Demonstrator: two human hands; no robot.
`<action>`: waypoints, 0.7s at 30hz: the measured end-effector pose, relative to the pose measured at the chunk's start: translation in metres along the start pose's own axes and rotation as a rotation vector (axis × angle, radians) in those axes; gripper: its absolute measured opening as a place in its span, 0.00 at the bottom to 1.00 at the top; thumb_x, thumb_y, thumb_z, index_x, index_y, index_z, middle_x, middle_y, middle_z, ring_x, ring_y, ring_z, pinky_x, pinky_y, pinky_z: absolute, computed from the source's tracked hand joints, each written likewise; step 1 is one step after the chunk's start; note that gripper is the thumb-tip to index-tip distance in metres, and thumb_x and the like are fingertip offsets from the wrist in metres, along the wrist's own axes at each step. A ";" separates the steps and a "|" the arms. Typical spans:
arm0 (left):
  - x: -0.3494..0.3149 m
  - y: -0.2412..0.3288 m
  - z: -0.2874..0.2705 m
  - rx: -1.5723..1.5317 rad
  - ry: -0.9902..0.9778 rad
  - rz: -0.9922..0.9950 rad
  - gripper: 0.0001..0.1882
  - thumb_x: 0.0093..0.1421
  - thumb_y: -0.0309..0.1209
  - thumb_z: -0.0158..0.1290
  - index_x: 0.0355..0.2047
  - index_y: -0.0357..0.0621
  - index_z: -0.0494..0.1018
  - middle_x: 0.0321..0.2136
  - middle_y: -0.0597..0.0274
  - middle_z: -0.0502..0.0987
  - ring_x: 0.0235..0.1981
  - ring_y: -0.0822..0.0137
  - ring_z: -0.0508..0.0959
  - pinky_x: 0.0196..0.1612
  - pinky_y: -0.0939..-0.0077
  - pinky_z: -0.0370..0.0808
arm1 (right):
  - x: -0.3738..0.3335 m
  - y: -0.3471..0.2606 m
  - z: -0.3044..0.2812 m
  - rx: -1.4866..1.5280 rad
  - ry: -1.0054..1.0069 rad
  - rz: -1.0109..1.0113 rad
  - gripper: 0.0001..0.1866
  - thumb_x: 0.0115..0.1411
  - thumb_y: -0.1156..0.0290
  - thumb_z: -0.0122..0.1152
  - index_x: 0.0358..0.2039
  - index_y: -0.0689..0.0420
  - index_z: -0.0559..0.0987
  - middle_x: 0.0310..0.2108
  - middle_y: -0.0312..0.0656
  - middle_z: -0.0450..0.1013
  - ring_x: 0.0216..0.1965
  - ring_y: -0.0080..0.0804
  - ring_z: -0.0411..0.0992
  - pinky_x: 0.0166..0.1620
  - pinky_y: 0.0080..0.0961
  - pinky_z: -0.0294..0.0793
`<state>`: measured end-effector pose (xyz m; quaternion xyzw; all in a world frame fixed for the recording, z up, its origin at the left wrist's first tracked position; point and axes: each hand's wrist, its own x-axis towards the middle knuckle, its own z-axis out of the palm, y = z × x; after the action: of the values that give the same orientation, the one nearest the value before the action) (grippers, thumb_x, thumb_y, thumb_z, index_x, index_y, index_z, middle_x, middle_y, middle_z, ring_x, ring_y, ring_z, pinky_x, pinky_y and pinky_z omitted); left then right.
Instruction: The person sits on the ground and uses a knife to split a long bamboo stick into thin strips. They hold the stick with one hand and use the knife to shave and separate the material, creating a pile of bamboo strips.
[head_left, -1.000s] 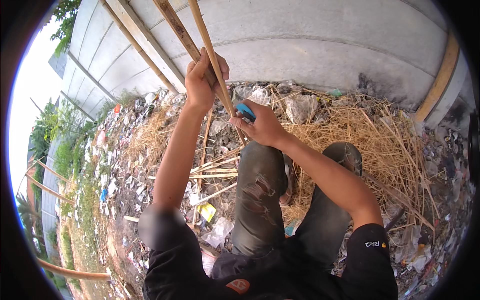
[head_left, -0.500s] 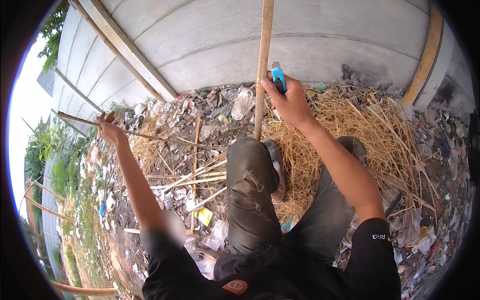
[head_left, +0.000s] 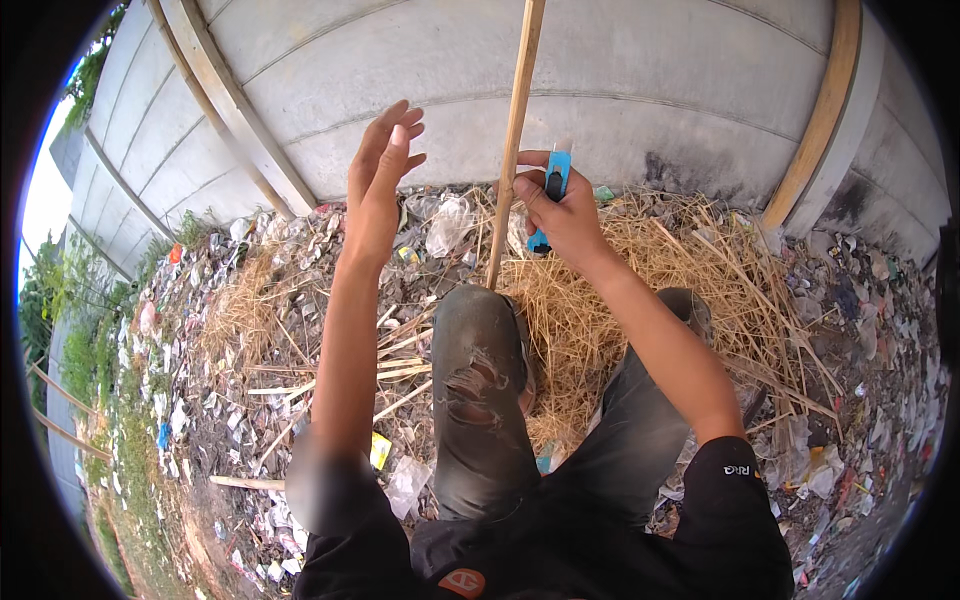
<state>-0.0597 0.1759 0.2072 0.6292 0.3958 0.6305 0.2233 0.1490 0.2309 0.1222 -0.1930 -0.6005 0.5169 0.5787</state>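
Note:
My left hand (head_left: 376, 200) is raised in front of the wall, its fingers apart and nothing in them. In my right hand (head_left: 575, 222) is a blue and black box cutter (head_left: 557, 180), blade end up. The fingers of that hand also reach a bamboo strip (head_left: 517, 110), which stands upright, slightly tilted, with a fingertip showing on its far left side. The strip's lower end comes down at my left knee (head_left: 470, 320). Straw-like bamboo shavings (head_left: 590, 330) are heaped between and around my legs.
A grey concrete panel wall (head_left: 400, 70) rises close ahead, with wooden posts (head_left: 825, 110) against it. Cut bamboo strips (head_left: 405, 365) lie left of my knee. Plastic litter (head_left: 450, 228) covers the ground, and green weeds (head_left: 95, 350) grow at the far left.
My left hand has let go of a thin bamboo strip and swung right and up toward the upright strip. My right hand has moved slightly down, still with the box cutter. The view has shifted.

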 end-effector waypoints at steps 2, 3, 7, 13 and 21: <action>0.017 0.015 0.052 -0.068 -0.063 0.211 0.27 0.74 0.48 0.48 0.59 0.36 0.72 0.52 0.45 0.78 0.56 0.61 0.78 0.55 0.64 0.75 | -0.007 -0.007 0.009 0.000 -0.032 0.019 0.13 0.68 0.72 0.62 0.51 0.61 0.78 0.32 0.39 0.81 0.22 0.16 0.72 0.23 0.17 0.72; 0.027 0.021 0.059 -0.069 -0.095 0.196 0.23 0.74 0.45 0.48 0.56 0.37 0.73 0.46 0.48 0.80 0.49 0.64 0.80 0.49 0.68 0.76 | -0.011 -0.006 0.013 -0.038 -0.058 0.043 0.14 0.68 0.68 0.64 0.51 0.60 0.78 0.31 0.38 0.80 0.22 0.16 0.71 0.23 0.17 0.69; 0.054 0.038 0.087 -0.061 0.128 0.372 0.12 0.74 0.33 0.49 0.45 0.37 0.77 0.18 0.67 0.72 0.14 0.78 0.68 0.17 0.83 0.59 | -0.021 -0.040 -0.013 -0.420 0.193 -0.151 0.17 0.67 0.60 0.66 0.49 0.59 0.79 0.30 0.38 0.80 0.22 0.14 0.67 0.25 0.18 0.64; 0.082 0.085 0.024 -0.048 0.371 0.500 0.28 0.74 0.41 0.35 0.37 0.25 0.75 0.17 0.58 0.69 0.20 0.68 0.65 0.25 0.73 0.61 | -0.140 -0.049 -0.174 0.010 0.677 0.171 0.22 0.71 0.59 0.50 0.61 0.56 0.72 0.38 0.44 0.78 0.21 0.20 0.66 0.24 0.24 0.67; 0.081 0.089 0.076 -0.098 0.612 0.445 0.18 0.74 0.35 0.45 0.38 0.31 0.76 0.27 0.58 0.77 0.26 0.69 0.75 0.33 0.73 0.73 | -0.455 0.116 -0.287 -0.705 0.690 1.189 0.35 0.65 0.54 0.61 0.67 0.57 0.67 0.52 0.56 0.75 0.46 0.49 0.76 0.51 0.43 0.76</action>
<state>0.0243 0.2038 0.3184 0.4709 0.2675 0.8405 -0.0177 0.4801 0.0123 -0.2598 -0.8062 -0.3107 0.4295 0.2628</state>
